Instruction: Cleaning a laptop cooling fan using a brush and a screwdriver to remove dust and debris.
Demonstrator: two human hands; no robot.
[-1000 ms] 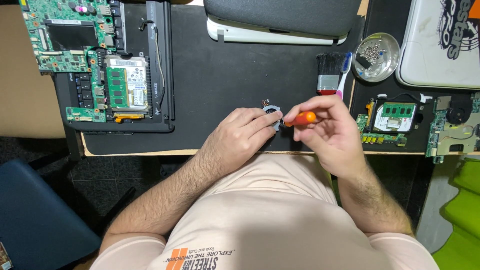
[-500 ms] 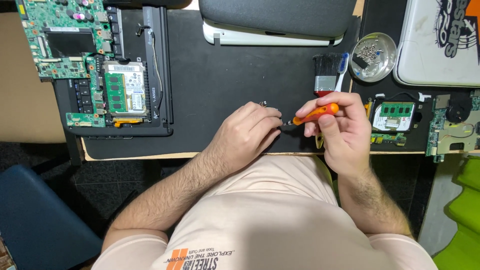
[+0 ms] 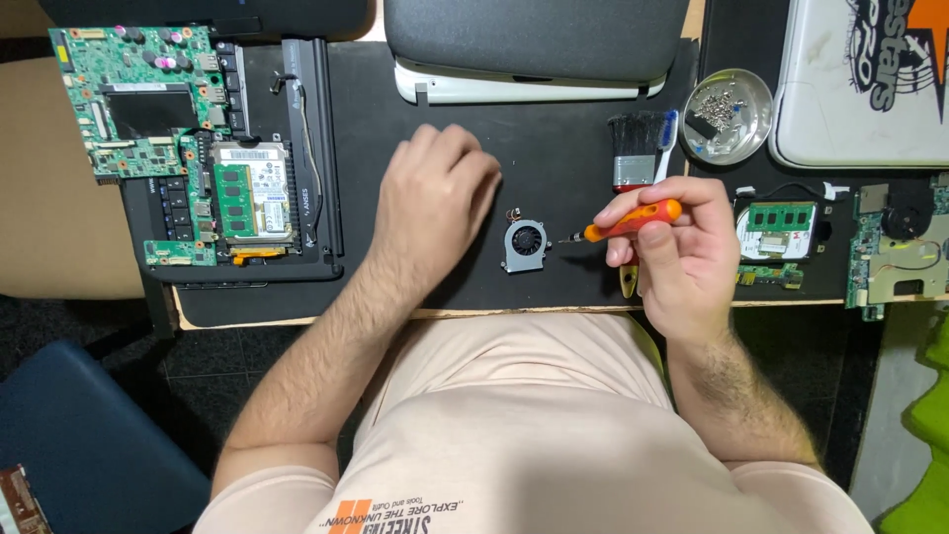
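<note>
Head camera, steeply downward, near desk mat [image 3: 554,129]

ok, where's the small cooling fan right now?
In the head view the small fan lies free on the black mat, between the left hand and the orange screwdriver in the right hand, tip just beside it.

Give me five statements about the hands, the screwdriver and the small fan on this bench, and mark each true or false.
1. The right hand holds an orange screwdriver. True.
2. The left hand grips the small fan. False: the fan lies free on the black mat, apart from that hand.
3. A brush lies beside a round metal dish. True.
4. The screwdriver's tip points away from the fan. False: it points toward the fan.
5. A green motherboard lies at the far left. True.
</note>
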